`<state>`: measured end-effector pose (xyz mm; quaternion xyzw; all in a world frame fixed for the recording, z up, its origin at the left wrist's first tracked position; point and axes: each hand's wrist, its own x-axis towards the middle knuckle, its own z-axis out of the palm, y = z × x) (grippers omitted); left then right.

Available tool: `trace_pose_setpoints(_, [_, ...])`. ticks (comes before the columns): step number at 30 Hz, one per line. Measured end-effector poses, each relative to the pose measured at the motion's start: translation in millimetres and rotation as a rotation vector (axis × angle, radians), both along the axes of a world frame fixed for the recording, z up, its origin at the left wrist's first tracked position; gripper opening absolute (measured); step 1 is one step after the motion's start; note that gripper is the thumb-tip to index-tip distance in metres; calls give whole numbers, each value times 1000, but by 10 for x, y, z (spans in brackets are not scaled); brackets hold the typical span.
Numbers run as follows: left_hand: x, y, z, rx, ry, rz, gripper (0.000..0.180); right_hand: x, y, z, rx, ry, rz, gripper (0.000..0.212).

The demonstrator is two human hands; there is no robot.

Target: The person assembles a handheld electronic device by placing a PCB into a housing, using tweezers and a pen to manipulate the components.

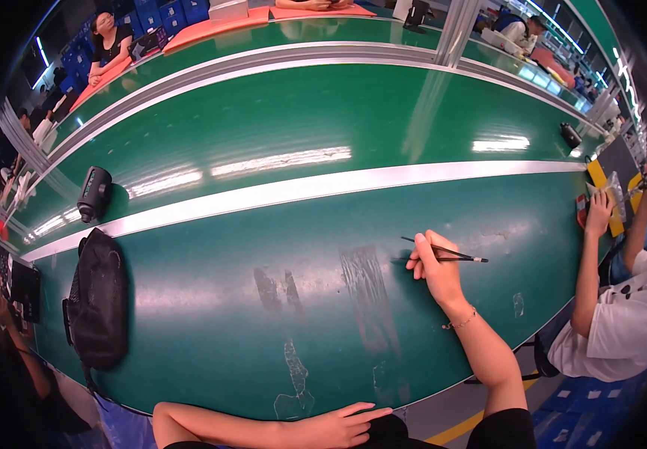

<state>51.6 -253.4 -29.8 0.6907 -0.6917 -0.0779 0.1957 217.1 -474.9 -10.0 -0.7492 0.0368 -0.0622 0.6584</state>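
Note:
My right hand (pixel 437 263) is raised over the right half of the green worktop, closed around a pair of slim black tweezers (pixel 467 258). Their thin point sticks out to the left past my fingertips, and the light-banded end points right. At the near edge of the worktop lies my left hand (pixel 342 426), its fingers stretched out and nothing in it. Between the hands, the worktop (pixel 211 329) carries a dark worn patch (pixel 364 288) and clear tape scraps (pixel 293 367).
A black bag (pixel 100 299) lies at the left, with a black bottle-like object (pixel 94 194) behind it. Beyond the white divider strip (pixel 316 185) runs a green conveyor belt (pixel 278 112). A co-worker in a white shirt (pixel 626 322) sits at the right, hands at a yellow-edged bin (pixel 615 187).

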Motion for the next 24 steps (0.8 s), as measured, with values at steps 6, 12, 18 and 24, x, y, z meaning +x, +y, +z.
trace_pose_setpoints(6, [17,12,30,9,-14,2,15,16,7,-1,-9,8,4,35])
trace_pose_setpoints(12, [35,21,68,48,-51,-13,16,13,31,5,-23,7,11,35])
trace_pose_setpoints(18, [40,19,75,62,-47,-21,17,0,19,-21,-5,-3,9,35])
trace_pose_setpoints(24, [89,35,155,87,-29,-70,12,16,-10,-4,-11,-16,18,35])
